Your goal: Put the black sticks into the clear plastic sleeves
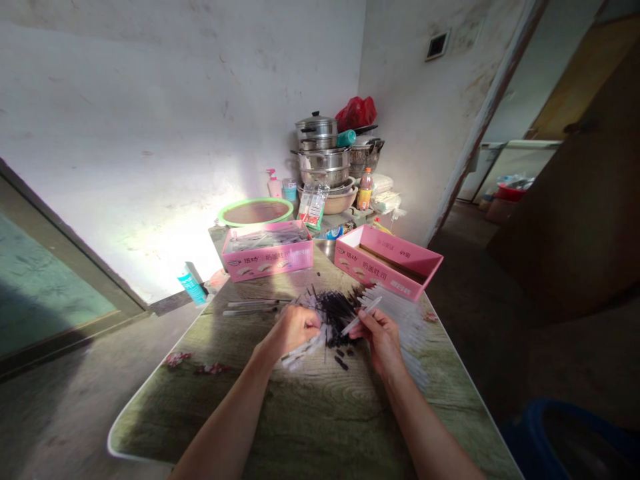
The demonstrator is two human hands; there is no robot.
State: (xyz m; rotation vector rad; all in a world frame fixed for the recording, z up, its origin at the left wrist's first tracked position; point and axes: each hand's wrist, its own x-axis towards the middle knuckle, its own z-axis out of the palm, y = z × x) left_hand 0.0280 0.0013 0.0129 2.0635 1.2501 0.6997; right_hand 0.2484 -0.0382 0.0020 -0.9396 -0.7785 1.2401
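Observation:
My right hand [381, 337] pinches a slim whitish tube [361, 316], slanted up to the right. My left hand [299, 328] is closed, fingertips together, above small pale pieces [306, 352]; what it holds, if anything, is too small to make out. Between the hands lies a heap of thin black sticks [336, 310], with a few short black pieces [341, 363] nearer to me. Clear, straw-like tubes [407, 320] are spread in a layer right of and partly behind my right hand. A few long pale strips [250, 305] lie left of the heap.
At the table's [200, 407] far side stand a pink box [270, 259] full of greyish slim items and a second pink box [383, 270] with a brown inside bottom. Behind are a green-rimmed basin [256, 212], stacked pots [324, 160] and an orange bottle [365, 189].

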